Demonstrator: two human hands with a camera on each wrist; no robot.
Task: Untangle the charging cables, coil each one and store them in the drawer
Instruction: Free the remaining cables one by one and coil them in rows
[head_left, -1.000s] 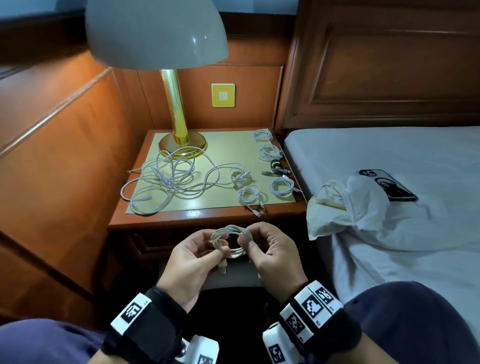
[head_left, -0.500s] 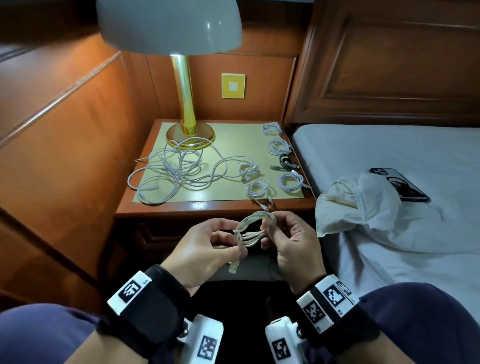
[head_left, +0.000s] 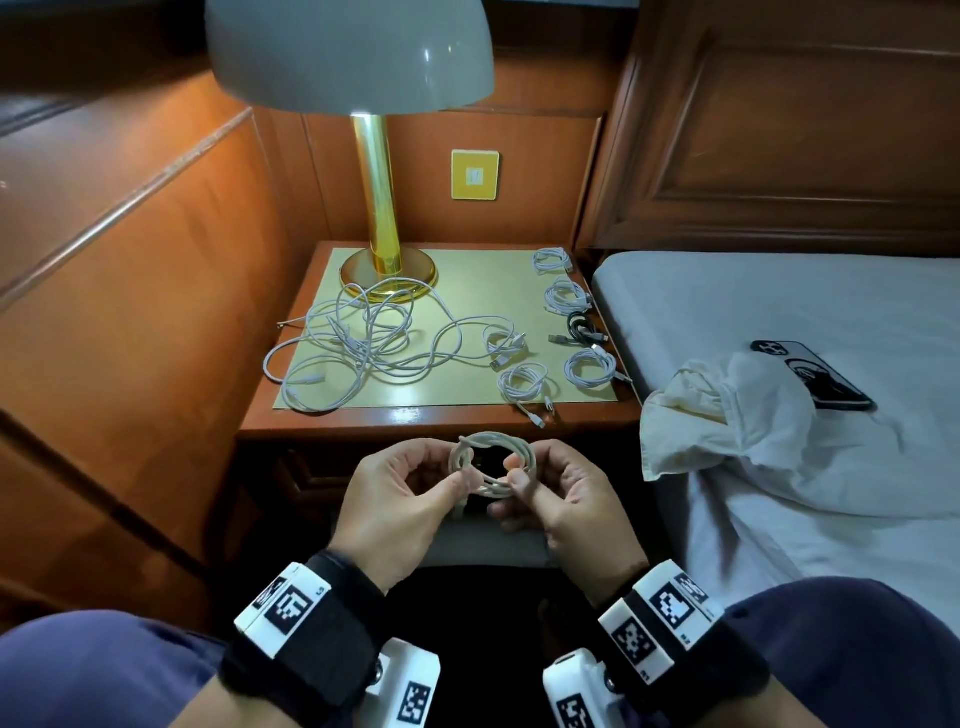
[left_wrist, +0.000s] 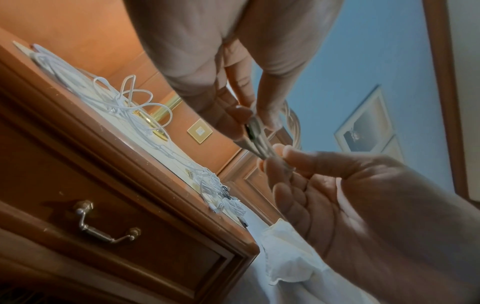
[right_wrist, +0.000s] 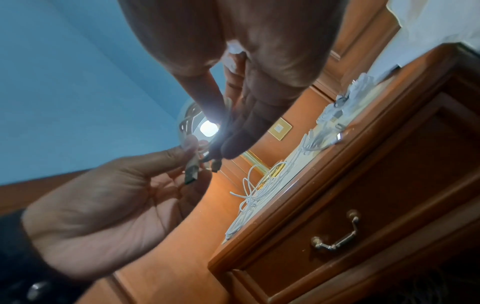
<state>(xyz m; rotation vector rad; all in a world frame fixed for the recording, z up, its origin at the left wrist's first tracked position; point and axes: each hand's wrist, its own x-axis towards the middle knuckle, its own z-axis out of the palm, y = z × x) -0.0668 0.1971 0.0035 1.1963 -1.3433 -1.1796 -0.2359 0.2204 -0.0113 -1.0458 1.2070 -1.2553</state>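
Head view: nightstand (head_left: 322, 423) with drawer (left_wrist: 145, 242) closed, contents hidden; tangled cables (head_left: 363, 343) spread toward its left edge. Before its front edge, left hand (head_left: 400, 501) and right hand (head_left: 566, 493) pinching coiled cable (head_left: 493, 460).

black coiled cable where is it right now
In the head view the black coiled cable lies on the right edge of the yellow-green mat on the wooden nightstand, between two white coiled cables beside the bed.
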